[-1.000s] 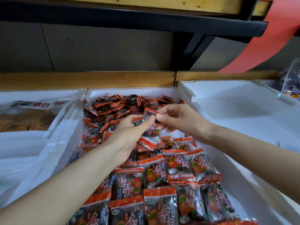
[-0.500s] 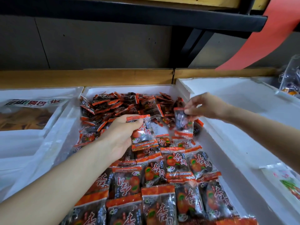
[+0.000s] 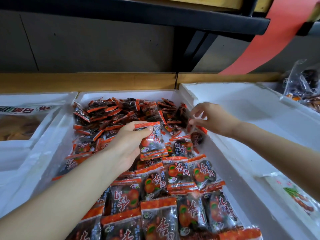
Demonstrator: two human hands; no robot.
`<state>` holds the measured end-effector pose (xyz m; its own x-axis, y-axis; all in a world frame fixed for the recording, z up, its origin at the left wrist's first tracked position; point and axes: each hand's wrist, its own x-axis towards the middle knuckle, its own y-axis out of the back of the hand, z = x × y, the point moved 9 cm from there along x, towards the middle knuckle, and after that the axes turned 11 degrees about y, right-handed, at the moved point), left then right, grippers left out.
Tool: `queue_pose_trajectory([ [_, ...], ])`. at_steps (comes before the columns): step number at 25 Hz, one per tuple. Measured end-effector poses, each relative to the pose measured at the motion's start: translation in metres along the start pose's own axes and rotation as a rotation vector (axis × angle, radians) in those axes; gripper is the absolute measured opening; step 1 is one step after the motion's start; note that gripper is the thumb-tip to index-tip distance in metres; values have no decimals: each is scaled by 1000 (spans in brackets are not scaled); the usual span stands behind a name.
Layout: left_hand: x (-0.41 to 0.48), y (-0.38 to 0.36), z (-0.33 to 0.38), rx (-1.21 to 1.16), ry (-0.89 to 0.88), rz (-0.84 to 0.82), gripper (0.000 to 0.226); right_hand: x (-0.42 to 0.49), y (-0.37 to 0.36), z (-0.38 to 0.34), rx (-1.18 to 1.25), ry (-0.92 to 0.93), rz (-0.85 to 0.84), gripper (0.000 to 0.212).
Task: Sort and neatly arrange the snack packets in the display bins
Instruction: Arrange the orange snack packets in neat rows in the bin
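Note:
A white foam bin [image 3: 124, 95] in the middle holds many orange-and-black snack packets: a loose heap [image 3: 121, 111] at the back, neat flat rows [image 3: 173, 196] at the front. My left hand [image 3: 128, 144] grips one upright packet [image 3: 152, 141] above the middle of the bin, thumb across its top. My right hand [image 3: 209, 118] pinches the top of another packet [image 3: 196, 135], which hangs down beside the bin's right wall.
A left bin [image 3: 34, 99] holds a large clear bag of yellow-brown snacks. The right bin [image 3: 242, 108] shows a bare white floor and a packet with green-red print [image 3: 301, 196]. A far-right bin holds bagged dark snacks [image 3: 304, 85]. A black shelf [image 3: 155, 14] hangs overhead.
My hands have drawn apart, each with a packet. The right hand has carried its packet right to the bin's wall and lowered it; the left still holds its packet near the middle.

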<state>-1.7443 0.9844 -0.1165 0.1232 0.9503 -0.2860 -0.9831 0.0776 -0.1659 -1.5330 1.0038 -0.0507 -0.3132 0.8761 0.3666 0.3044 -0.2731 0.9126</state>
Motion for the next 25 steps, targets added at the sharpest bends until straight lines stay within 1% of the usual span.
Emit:
queue_pose_trajectory([
  [1, 1, -4, 0, 6, 4, -4, 10, -3, 4, 6, -58, -32, -7, 39],
  [2, 1, -9, 0, 13, 9, -10, 10, -6, 1, 11, -120, -57, -58, 43],
  [4, 1, -17, -1, 35, 16, -19, 11, -12, -13, 15, -224, -92, -140, 41],
  [7, 3, -24, -4, 38, 28, -26, 19, -9, -18, 16, -246, -144, -73, 32],
  [9, 3, -23, -6, 34, 30, -6, 18, -5, -17, 16, -237, -158, -43, 29],
  [11, 4, -17, -4, 16, 14, 48, 15, 1, -5, 10, -243, -126, 32, 20],
  [13, 2, -7, -1, -41, -9, 135, 9, 2, 21, -6, -177, -87, 189, 14],
  [15, -2, 6, 1, -97, -25, 223, 6, -3, 44, -27, -22, -67, 324, 11],
  [16, -4, 10, 1, -137, -18, 244, 7, -5, 48, -39, 78, -52, 344, 11],
  [17, -7, 12, -2, -212, 9, 240, 7, -8, 48, -54, 168, -30, 329, 11],
  [19, -18, 5, -13, -436, 150, 143, 12, -12, 42, -81, 304, 6, 263, 13],
  [21, -37, -8, -14, -623, 258, -21, 24, -15, 35, -99, 362, 4, 207, 17],
  [22, -49, -12, -10, -636, 263, -107, 30, -17, 32, -106, 374, -1, 193, 19],
  [23, -61, -14, -4, -585, 243, -183, 34, -18, 29, -112, 385, -2, 187, 22],
  [24, -73, -14, 2, -495, 203, -239, 34, -19, 27, -120, 400, -4, 183, 24],
  [25, -82, -10, 7, -399, 147, -253, 34, -20, 26, -127, 441, -11, 179, 25],
])
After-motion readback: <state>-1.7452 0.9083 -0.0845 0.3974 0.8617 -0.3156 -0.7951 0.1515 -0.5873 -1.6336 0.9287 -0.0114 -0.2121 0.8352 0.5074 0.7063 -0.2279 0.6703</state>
